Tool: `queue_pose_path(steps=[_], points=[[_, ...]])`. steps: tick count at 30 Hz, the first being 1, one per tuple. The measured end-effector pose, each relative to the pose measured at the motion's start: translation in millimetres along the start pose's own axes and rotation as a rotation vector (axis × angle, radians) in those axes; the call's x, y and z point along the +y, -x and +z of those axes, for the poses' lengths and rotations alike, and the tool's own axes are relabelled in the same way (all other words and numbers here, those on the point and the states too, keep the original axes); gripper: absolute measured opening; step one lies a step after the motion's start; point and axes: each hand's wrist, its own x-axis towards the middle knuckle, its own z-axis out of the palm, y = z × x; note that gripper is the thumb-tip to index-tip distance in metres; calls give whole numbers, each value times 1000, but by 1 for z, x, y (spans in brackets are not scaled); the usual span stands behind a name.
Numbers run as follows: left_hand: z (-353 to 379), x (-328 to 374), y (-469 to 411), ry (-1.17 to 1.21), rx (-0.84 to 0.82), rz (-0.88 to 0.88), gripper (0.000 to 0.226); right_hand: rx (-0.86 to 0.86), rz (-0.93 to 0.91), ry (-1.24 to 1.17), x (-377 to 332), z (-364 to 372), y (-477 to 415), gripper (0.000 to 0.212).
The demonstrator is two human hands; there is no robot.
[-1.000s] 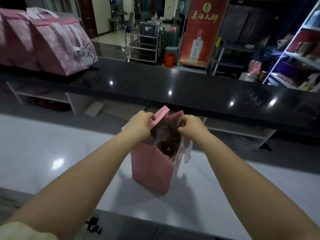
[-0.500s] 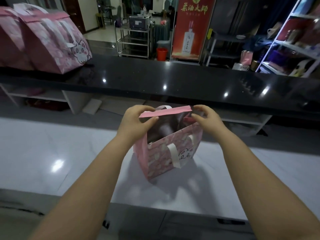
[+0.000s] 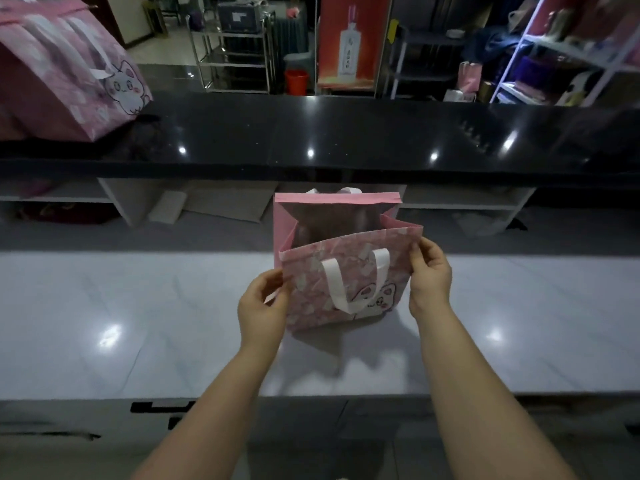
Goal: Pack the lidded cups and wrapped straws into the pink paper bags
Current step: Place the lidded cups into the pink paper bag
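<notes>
A pink paper bag (image 3: 311,292) with white handles and a cartoon cat face stands open on the white counter (image 3: 138,323), its printed side facing me. My left hand (image 3: 263,303) pinches the bag's near left edge. My right hand (image 3: 429,275) pinches the near right top corner. The bag's inside is dark and I cannot tell what it holds. No cups or straws are in view.
A raised black counter (image 3: 346,140) runs across behind the bag. Larger pink bags (image 3: 65,74) with the same cat print sit on its left end. Shelves (image 3: 568,50), a metal cart (image 3: 232,46) and a red poster (image 3: 349,39) stand beyond.
The bag has turned so its printed front faces me and it stands wide open. Both hands have slid from the top rim down to the near side edges.
</notes>
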Motion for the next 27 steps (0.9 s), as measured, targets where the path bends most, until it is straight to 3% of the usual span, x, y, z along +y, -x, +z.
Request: queue_pose_path(steps=[6, 13, 21, 27], points=[[26, 12, -10, 121, -62, -68, 11, 156, -71, -136, -16, -25, 34, 9], [105, 27, -2, 260, -308, -85, 19, 392, -233, -141, -55, -107, 53, 13], [224, 59, 77, 330, -641, -175, 15, 655, -338, -173, -99, -239, 97, 20], [310, 80, 162, 425, -793, -232, 18, 784, -375, -69, -122, -339, 115, 24]])
